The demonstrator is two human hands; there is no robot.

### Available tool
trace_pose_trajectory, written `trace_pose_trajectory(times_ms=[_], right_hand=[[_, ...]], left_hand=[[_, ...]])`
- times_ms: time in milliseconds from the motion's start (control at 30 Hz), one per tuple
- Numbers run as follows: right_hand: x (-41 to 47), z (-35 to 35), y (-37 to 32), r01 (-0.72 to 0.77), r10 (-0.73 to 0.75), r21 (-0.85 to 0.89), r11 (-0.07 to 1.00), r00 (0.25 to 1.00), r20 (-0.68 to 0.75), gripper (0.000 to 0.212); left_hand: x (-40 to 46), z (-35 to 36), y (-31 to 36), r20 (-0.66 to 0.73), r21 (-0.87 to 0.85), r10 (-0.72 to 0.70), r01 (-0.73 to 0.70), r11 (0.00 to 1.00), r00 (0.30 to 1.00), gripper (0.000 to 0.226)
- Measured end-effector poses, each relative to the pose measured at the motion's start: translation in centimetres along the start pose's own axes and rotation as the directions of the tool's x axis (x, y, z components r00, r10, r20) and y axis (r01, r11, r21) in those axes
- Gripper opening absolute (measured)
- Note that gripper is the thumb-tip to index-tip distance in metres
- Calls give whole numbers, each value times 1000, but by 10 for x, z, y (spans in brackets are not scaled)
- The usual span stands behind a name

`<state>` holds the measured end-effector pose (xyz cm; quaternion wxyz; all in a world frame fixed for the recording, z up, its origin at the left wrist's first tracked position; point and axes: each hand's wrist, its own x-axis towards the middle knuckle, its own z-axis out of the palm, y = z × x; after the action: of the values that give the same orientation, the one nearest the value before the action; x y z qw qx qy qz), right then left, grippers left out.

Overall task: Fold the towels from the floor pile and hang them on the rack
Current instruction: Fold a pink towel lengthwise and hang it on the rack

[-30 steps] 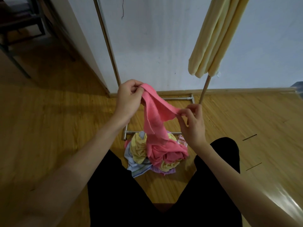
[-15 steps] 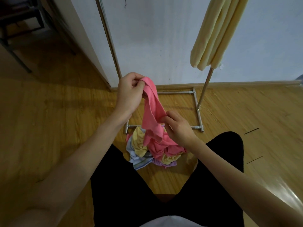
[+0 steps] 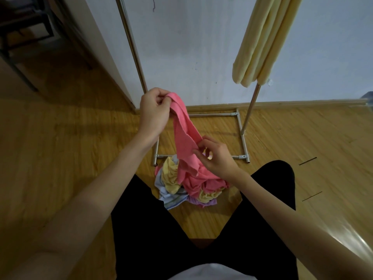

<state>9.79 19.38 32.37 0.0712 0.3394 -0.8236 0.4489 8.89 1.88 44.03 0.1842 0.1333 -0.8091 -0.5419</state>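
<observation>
— Where is the pink towel (image 3: 184, 136) held?
— Up top, it is pinched by the left hand (image 3: 154, 112); lower, seemingly nipped by the right hand (image 3: 217, 158), above the floor pile (image 3: 181, 182).

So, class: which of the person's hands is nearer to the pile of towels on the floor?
Right. The right hand pinches the pink towel low down, just above the pile of towels; the left hand grips the towel's top end, well above the pile.

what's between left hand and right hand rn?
Head view: a stretch of the pink towel runs from the left hand, which grips its top, down to the right hand, which pinches it.
</observation>
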Motion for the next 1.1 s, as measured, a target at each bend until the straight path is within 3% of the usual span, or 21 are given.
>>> trace_pose_trajectory(times_ms=[300,533,800,1000,1100], right_hand=[[38,-73,-6,-45,52,32,998,963,-264,6],[81,-115,-29,43,-36,14,999,946,-323,7],[117,-156,-57,145,-142,-19,989,922,-360,11],[127,-164,-61,171,-169,-31,985,904,-392,15],[127,-162,-59,170,-159,-10,985,898,-411,19]], left_hand=[[27,-31,10,71,175,63,-75,982,995,12],[43,-55,63,92,350,258,-274,896,962,2],[63,-74,119,239,462,314,-392,796,919,7],[63,-71,126,374,461,309,-464,756,874,19],[56,-68,123,500,367,253,-467,805,828,22]])
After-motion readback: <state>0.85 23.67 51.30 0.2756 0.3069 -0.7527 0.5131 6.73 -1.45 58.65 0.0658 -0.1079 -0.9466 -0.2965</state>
